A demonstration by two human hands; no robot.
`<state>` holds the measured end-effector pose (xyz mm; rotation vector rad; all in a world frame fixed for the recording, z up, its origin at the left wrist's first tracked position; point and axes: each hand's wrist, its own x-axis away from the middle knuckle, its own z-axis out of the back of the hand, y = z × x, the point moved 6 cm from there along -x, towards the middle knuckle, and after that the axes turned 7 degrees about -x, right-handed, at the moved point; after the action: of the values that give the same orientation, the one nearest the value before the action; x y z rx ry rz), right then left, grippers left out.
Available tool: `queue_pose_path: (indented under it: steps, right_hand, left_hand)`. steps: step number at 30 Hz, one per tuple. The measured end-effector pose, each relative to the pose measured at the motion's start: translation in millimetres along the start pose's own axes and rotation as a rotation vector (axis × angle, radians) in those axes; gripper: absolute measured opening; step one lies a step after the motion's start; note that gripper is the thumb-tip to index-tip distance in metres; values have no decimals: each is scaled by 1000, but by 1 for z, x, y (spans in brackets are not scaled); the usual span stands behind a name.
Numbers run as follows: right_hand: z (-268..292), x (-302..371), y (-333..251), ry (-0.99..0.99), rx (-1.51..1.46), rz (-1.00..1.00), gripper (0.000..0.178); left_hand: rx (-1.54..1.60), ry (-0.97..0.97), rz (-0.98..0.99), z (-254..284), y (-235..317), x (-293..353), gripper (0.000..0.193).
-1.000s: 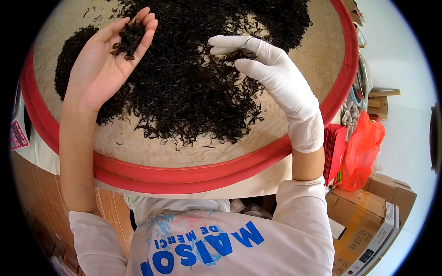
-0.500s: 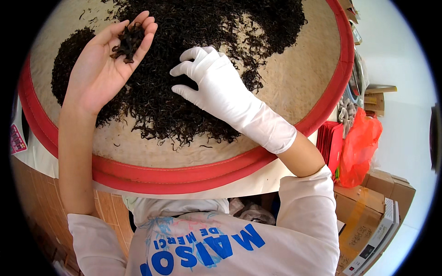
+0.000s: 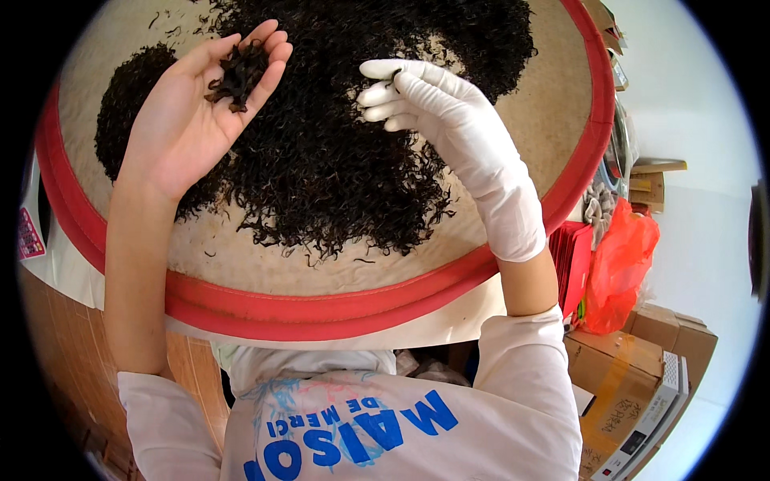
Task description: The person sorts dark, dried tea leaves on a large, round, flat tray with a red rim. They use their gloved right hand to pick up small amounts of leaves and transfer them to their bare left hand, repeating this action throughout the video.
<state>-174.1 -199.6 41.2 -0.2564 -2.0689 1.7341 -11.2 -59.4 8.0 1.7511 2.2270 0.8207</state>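
1. Lying in the cupped palm of the bare left hand (image 3: 180,120) was a small clump (image 3: 238,76) of dark, curled, leaf-like pieces.
2. That hand faced palm up, its fingers loosely curled together beneath the clump and its thumb apart.
3. Out over the main pile (image 3: 321,160) hung the right hand (image 3: 393,77) in a white glove (image 3: 489,160); thumb and index finger were pressed together on a thin dark strand (image 3: 395,73), with the other fingers lightly bent.
4. Beneath both hands, the pile spread across a round, pale tray (image 3: 321,280), and a smaller heap (image 3: 128,108) sat on the left, partly behind the left hand.
5. Around the tray ran a red rim (image 3: 281,311), resting over a pale surface (image 3: 449,321).
6. Farther right were red folders (image 3: 571,260), an orange-red plastic bag (image 3: 622,268) and cardboard boxes (image 3: 613,385).
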Motion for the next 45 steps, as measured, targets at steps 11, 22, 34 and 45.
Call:
queue_pose_path:
  steps: [11, 22, 34, 45]
  right_hand:
    - [-3, -1, 9, -113, -273, -77, 37]
    - [17, 1, -12, 259, 549, 228, 18]
    - [2, -15, 10, 113, 1246, 493, 14]
    - [14, -17, 18, 221, 1065, 411, 6]
  left_hand:
    - [-61, 73, -9, 2, -2, -1, 35]
    - [83, -65, -106, 2, 21, 4, 34]
    - [49, 10, -35, -3, 6, 3, 33]
    - [22, 5, -21, -4, 2, 0, 34]
